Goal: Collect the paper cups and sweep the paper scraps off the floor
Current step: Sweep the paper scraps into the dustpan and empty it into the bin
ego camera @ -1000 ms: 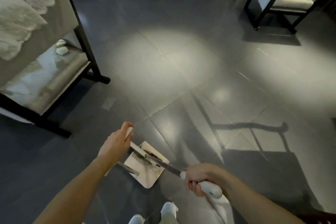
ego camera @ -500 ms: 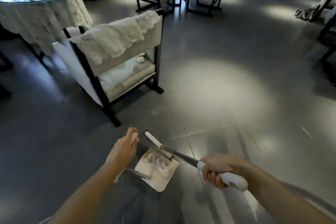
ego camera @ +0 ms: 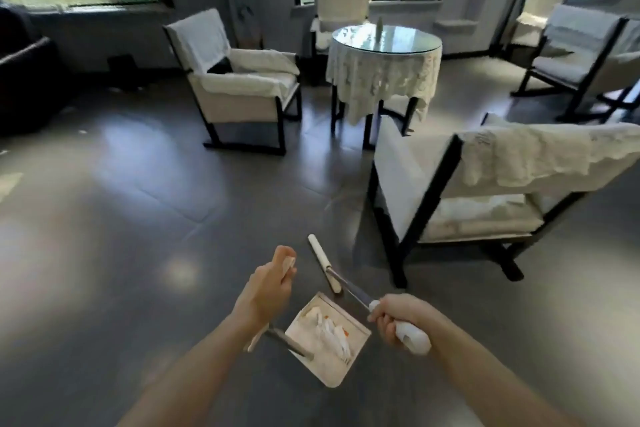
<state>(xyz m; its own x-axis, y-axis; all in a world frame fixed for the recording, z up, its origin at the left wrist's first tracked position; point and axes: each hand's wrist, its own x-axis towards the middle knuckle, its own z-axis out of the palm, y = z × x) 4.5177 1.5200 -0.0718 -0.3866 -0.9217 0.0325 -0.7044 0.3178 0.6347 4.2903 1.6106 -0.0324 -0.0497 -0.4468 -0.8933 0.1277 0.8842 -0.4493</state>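
Note:
My left hand [ego camera: 268, 288] grips the white handle of a long-handled dustpan [ego camera: 325, 362], whose cream pan hangs low in front of me. White paper scraps [ego camera: 330, 328] with orange marks lie in the pan. My right hand [ego camera: 394, 317] grips the white handle of a broom; its metal shaft [ego camera: 349, 291] slants up and left to a narrow white head [ego camera: 320, 253] just above the pan. I see no paper cups in this view.
A white armchair [ego camera: 467, 191] stands close on the right. A round glass-topped table [ego camera: 384, 45] with a lace cloth is beyond it, with another armchair [ego camera: 239, 80] to its left. The dark tiled floor [ego camera: 138, 218] stretches left. Small pale bits [ego camera: 83, 131] lie far left.
My view has swung left and lifted, bringing windows, the table and more chairs into sight. Both hands keep their grips; the broom head now sits apart from the pan.

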